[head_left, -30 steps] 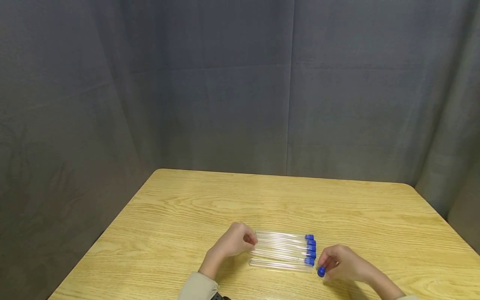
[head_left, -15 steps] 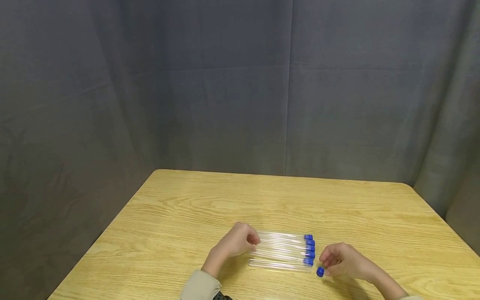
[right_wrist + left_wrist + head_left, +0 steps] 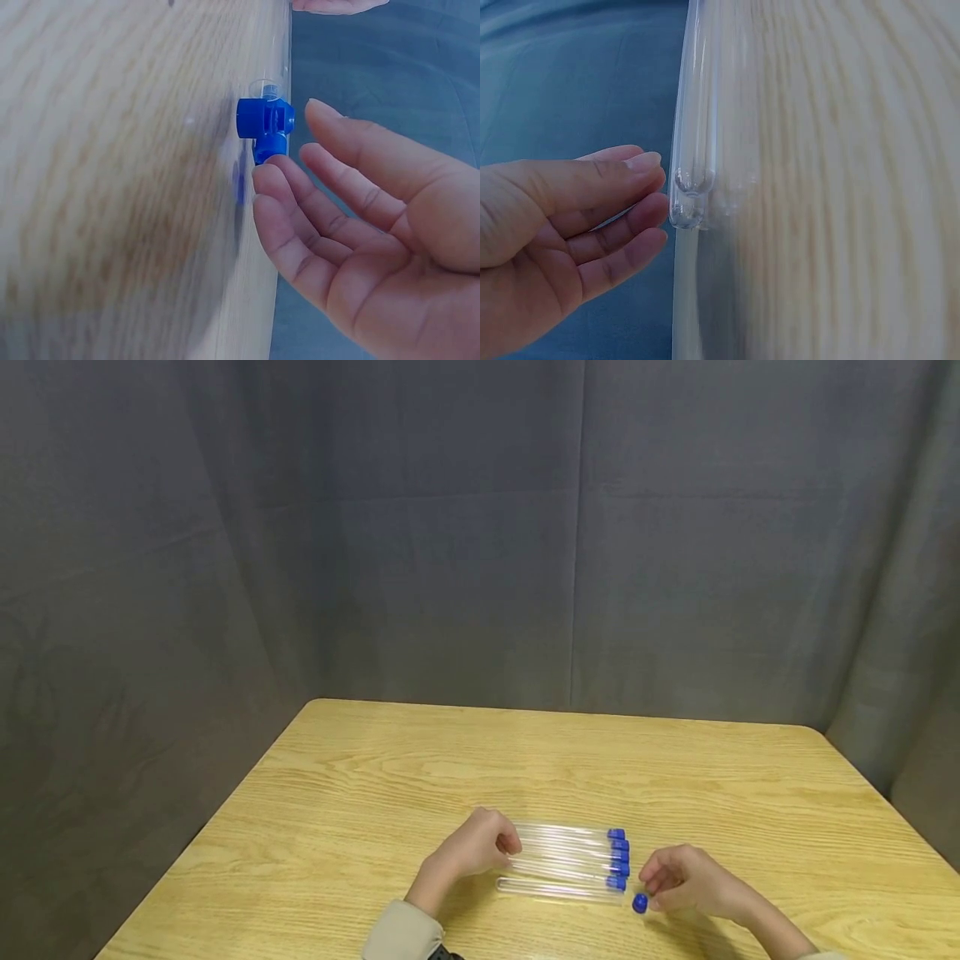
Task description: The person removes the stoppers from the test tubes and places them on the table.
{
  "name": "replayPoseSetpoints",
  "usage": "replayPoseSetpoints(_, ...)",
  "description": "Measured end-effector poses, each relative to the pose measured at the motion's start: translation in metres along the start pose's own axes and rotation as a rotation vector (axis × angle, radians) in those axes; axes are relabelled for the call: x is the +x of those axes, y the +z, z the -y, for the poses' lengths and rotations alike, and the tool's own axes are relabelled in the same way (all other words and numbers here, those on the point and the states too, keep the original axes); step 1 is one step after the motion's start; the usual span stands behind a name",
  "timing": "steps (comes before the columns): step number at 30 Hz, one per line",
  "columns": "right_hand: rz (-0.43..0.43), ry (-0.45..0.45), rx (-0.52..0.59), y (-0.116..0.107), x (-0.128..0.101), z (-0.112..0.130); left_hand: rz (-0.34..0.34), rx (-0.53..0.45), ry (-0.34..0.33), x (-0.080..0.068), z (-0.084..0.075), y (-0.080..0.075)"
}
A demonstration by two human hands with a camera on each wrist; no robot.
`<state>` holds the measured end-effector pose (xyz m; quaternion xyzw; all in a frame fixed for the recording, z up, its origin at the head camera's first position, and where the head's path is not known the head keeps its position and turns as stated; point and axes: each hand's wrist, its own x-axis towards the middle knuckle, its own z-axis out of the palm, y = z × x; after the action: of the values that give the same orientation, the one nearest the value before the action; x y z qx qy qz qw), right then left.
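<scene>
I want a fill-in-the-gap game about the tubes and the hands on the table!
1. The caps on the clear tubes are coloured ____.
2. The loose cap lies on the table beside the person's ____ hand.
3. The left hand is at the rounded, ____ ends of the tubes.
4. The tubes lie on a table made of ____.

Missing words: blue; right; closed; wood
</scene>
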<state>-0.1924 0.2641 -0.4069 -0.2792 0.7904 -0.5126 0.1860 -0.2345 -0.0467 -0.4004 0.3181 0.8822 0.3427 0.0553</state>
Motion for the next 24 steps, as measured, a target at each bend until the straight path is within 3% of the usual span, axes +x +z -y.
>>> replayPoseSetpoints(10,0.004,-0.008,0.010,-0.0015,-0.0008,-0.0019,0.004,0.030,-0.009,0.0017,-0.0008,0.0015)
replayPoseSetpoints(17,-0.013,0.055,0.034,-0.0005,-0.0015,-0.0017,0.019,0.099,0.003,0.0024,-0.0021,0.0017)
replayPoseSetpoints(24,0.010,0.007,0.046,-0.0013,-0.0013,-0.0041,0.029,0.131,0.003,0.0027,-0.0021,0.0035)
